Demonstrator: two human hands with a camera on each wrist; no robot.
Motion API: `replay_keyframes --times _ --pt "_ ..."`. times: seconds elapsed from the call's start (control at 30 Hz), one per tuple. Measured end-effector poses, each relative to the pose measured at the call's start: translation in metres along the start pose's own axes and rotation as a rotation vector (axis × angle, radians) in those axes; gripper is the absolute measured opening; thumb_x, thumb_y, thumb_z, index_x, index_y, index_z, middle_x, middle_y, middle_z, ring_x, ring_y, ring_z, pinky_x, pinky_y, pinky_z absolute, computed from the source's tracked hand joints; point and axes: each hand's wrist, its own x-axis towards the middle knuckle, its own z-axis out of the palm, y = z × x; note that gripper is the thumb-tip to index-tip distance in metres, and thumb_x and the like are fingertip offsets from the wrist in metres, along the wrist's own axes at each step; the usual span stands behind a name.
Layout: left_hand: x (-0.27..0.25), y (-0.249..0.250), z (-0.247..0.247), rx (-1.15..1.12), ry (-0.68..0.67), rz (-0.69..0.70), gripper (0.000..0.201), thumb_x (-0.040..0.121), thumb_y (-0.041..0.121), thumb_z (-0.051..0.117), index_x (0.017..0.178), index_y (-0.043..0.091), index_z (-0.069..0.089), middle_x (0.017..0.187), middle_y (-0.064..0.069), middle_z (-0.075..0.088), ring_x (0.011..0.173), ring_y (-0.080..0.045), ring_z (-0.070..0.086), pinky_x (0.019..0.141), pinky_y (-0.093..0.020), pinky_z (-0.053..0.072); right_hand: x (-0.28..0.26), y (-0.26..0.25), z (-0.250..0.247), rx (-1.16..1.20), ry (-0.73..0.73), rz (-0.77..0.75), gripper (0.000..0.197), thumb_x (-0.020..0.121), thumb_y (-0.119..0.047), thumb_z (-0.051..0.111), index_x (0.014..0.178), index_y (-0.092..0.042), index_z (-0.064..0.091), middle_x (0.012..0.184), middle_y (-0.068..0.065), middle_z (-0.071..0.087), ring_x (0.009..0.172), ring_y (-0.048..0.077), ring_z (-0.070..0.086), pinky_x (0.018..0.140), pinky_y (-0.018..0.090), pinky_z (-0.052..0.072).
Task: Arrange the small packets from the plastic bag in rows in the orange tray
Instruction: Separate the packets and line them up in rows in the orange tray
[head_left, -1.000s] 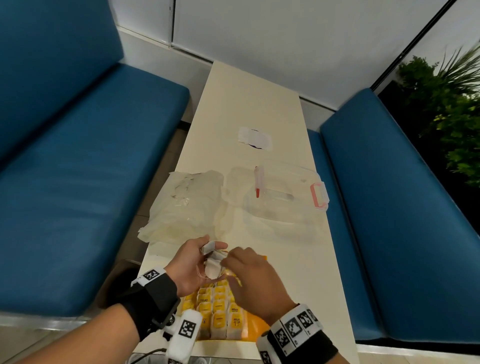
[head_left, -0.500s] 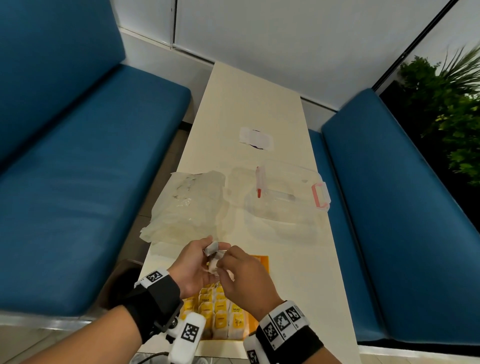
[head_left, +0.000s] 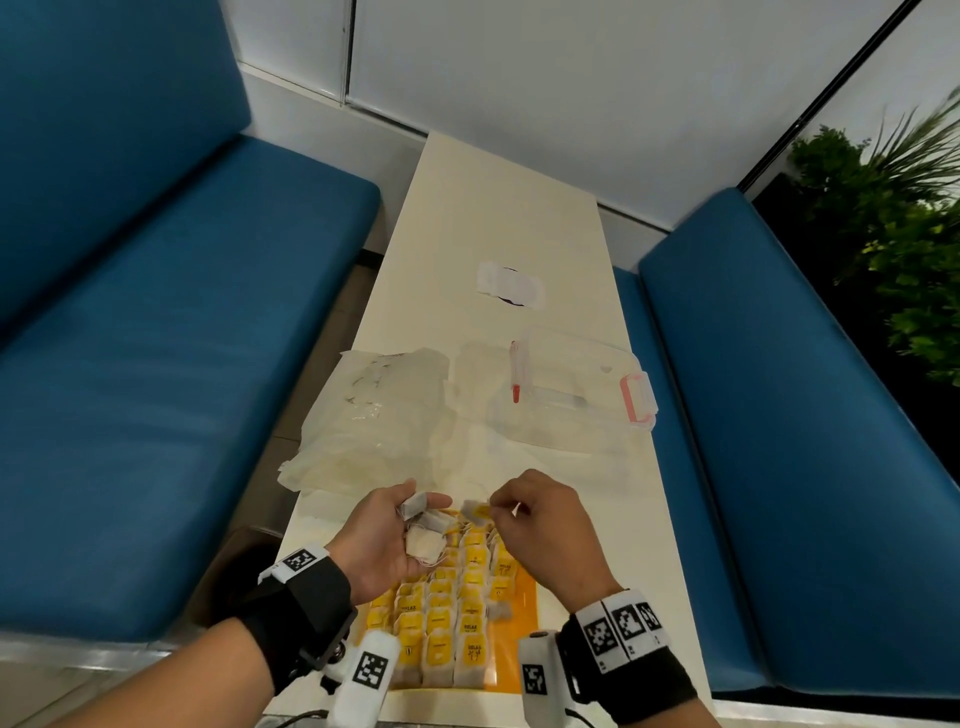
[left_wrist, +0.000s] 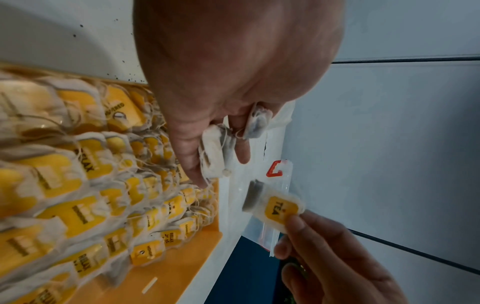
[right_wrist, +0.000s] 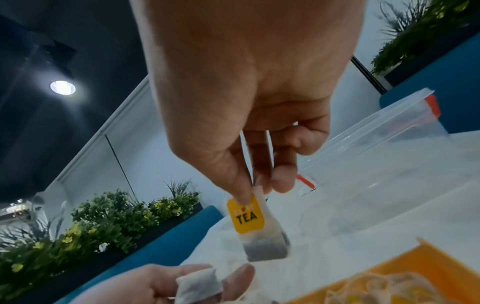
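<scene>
One packet (head_left: 477, 512) has come away from the bunch (head_left: 423, 538) cupped in the left hand (head_left: 382, 540); the right hand (head_left: 540, 525) fingers pinch it above the orange tray (head_left: 524, 639)'s far end, ready for a row.

Thin, matt, fibrous paper is seen on the tea packets (left_wrist: 85, 170), each bearing a glossy yellow tag. Beneath them, the orange tray (left_wrist: 179, 273) looks smooth, hard plastic. Beyond the tray, crinkled clear film forms the plastic bag (head_left: 363, 421).
</scene>
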Motion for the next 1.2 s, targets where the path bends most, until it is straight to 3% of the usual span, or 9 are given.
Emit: replay_keyframes --times 0.13,0.4,0.53,0.67,0.87,1.07,1.2 --pt "0.0 0.001 -0.002 0.023 0.015 0.009 0.055 0.107 0.042 0.037 0.115 0.001 0.072 0.11 -0.021 0.059 0.094 -0.036 0.057 0.076 -0.042 0.051 -0.003 0.014 -0.008 -0.014 -0.078 0.069 0.01 0.084 -0.02 0.07 0.082 -0.028 0.075 0.086 -0.011 0.065 0.077 0.004 0.059 0.074 0.028 0.052" --pt "0.003 -0.001 -0.003 0.044 0.033 0.006 0.055 0.107 0.042 0.036 0.116 0.001 0.072 0.114 -0.022 0.064 0.094 -0.037 0.062 0.075 -0.04 0.053 -0.034 0.031 0.003 -0.293 -0.564 0.148 0.021 0.084 -0.016 0.061 0.091 -0.019 0.08 0.097 -0.001 0.076 0.091 0.015 0.068 0.079 0.029 0.056" --pt "0.004 0.0 -0.004 0.041 0.029 -0.001 0.055 0.107 0.042 0.036 0.117 0.001 0.071 0.117 -0.023 0.062 0.094 -0.037 0.062 0.074 -0.041 0.054 -0.034 0.036 0.017 -0.382 -0.671 0.174 0.021 0.083 -0.013 0.062 0.093 -0.018 0.08 0.1 0.003 0.076 0.096 0.02 0.068 0.083 0.031 0.056" --pt "0.005 -0.001 -0.005 0.048 0.028 -0.003 0.055 0.107 0.043 0.037 0.114 0.002 0.073 0.117 -0.023 0.062 0.099 -0.038 0.06 0.077 -0.042 0.054 -0.028 0.037 0.034 -0.504 -0.645 0.157 0.02 0.086 -0.014 0.062 0.1 -0.013 0.076 0.106 0.009 0.071 0.099 0.029 0.067 0.084 0.036 0.057" --pt "0.004 0.0 -0.005 0.032 0.014 0.0 0.054 0.107 0.042 0.038 0.113 0.001 0.073 0.114 -0.023 0.063 0.095 -0.037 0.06 0.081 -0.044 0.052 -0.026 0.034 0.044 -0.648 -0.53 0.212 0.022 0.091 -0.005 0.049 0.108 -0.008 0.064 0.114 0.012 0.065 0.105 0.032 0.065 0.081 0.035 0.051" --pt "0.004 0.0 -0.004 0.036 0.016 -0.005 0.054 0.107 0.041 0.038 0.114 0.0 0.072 0.109 -0.022 0.066 0.09 -0.035 0.062 0.083 -0.045 0.051 -0.031 0.031 0.047 -0.623 -0.486 0.225 0.025 0.095 -0.009 0.045 0.117 -0.01 0.058 0.12 0.012 0.061 0.109 0.032 0.062 0.084 0.036 0.05" --pt "0.005 0.0 -0.004 0.034 0.019 -0.001 0.053 0.106 0.041 0.038 0.114 0.001 0.072 0.112 -0.023 0.065 0.093 -0.037 0.062 0.082 -0.044 0.052 -0.036 0.028 0.045 -0.537 -0.444 0.235 0.019 0.094 -0.011 0.044 0.107 -0.016 0.057 0.117 0.011 0.061 0.105 0.031 0.063 0.081 0.034 0.049"
